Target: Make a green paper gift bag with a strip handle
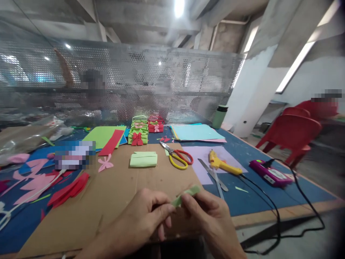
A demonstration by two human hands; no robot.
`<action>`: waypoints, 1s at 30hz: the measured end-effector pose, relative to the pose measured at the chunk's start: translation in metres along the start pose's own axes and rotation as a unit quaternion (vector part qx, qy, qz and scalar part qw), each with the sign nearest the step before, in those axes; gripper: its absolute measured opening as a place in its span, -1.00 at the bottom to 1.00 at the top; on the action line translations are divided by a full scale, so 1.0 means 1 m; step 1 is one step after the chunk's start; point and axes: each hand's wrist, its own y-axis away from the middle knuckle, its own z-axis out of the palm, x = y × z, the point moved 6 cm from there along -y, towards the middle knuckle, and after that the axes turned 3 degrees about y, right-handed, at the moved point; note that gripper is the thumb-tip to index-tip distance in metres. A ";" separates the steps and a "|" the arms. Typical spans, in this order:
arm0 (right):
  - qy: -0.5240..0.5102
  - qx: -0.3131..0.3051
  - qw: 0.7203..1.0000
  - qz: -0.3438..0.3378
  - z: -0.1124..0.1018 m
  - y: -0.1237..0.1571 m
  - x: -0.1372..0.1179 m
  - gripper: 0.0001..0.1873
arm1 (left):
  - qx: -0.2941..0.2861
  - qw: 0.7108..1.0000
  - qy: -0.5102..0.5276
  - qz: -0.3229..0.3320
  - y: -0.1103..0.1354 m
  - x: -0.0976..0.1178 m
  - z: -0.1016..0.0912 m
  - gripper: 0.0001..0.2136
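Head view, green strip (194, 190) in fingers (192, 205), long axis rising rightward

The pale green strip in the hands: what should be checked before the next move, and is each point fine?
1. Strip in the right hand: ok, the pale green strip is pinched there.
2. Left hand gripping too: cannot tell; its thumb is at the strip's end.
3. Scissors away from both hands: ok.
4. Cardboard free of other pieces: not ok; a folded green piece lies there.
5. Glue gun hot: cannot tell; it lies apart from the hands.
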 end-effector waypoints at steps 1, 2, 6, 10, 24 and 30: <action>-0.006 0.014 1.000 0.003 0.001 0.000 0.000 -0.54 | -0.006 1.000 0.008 -0.005 -0.001 -0.002 0.002 -0.63; -0.016 0.024 1.000 0.006 0.002 -0.001 0.001 -0.52 | -0.010 1.000 0.014 -0.008 -0.001 -0.005 0.003 -0.64; -0.029 0.031 0.999 0.022 0.005 -0.001 0.007 -0.49 | -0.033 0.998 0.058 -0.017 0.000 -0.013 0.006 -0.66; 0.001 0.039 0.999 0.022 0.006 -0.001 0.006 -0.51 | -0.067 0.991 0.111 -0.027 -0.001 -0.018 0.010 -0.62; 0.086 0.100 0.991 0.003 -0.005 -0.001 0.004 -0.51 | -0.073 0.987 0.142 -0.013 -0.011 -0.017 0.021 -0.67; 0.272 0.136 0.951 -0.066 -0.061 -0.009 -0.002 -0.62 | -0.054 0.986 0.159 0.009 -0.024 -0.031 0.019 -0.63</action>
